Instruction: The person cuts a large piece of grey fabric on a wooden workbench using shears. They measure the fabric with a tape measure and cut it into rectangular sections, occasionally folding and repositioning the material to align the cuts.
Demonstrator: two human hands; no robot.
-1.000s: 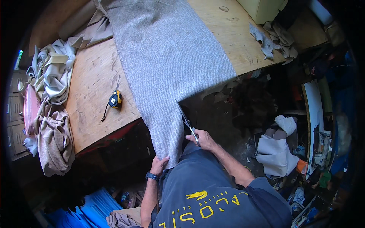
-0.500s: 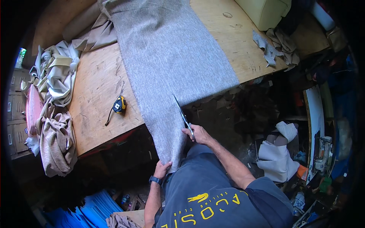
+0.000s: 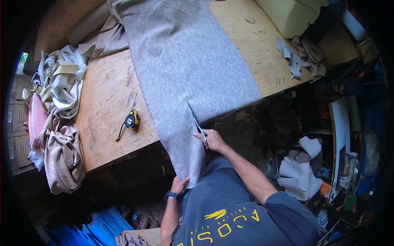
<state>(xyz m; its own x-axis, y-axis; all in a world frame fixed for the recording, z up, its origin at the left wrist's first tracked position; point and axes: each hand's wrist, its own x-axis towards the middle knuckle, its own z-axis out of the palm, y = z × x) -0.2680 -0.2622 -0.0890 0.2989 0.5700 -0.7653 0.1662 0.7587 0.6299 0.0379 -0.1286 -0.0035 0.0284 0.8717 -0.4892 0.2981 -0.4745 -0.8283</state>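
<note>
A long strip of grey woven fabric (image 3: 188, 61) lies over the wooden table (image 3: 104, 94) and hangs past its front edge toward me. My right hand (image 3: 212, 140) is closed round the handles of a pair of scissors (image 3: 194, 117). Their blades reach up into the cloth along a cut, with the tip on the part lying over the table. At the lower end of the hanging piece, my left hand (image 3: 179, 185) pinches the fabric near my waist. A yellow and black tape measure (image 3: 131, 119) rests on the tabletop left of the fabric.
Crumpled pale cloth (image 3: 65, 82) and brown cloth (image 3: 62, 153) drape over the table's left end. Fabric scraps (image 3: 292, 59) lie at its right edge, near a pale yellow upholstered block (image 3: 293, 16). White material (image 3: 299, 174) sits low on the right, blue sheets (image 3: 104, 223) low on the left.
The scissors have moved slightly farther up the fabric, and their blades look closer together. My left hand keeps its hold on the hanging end. The whole view has shifted a little.
</note>
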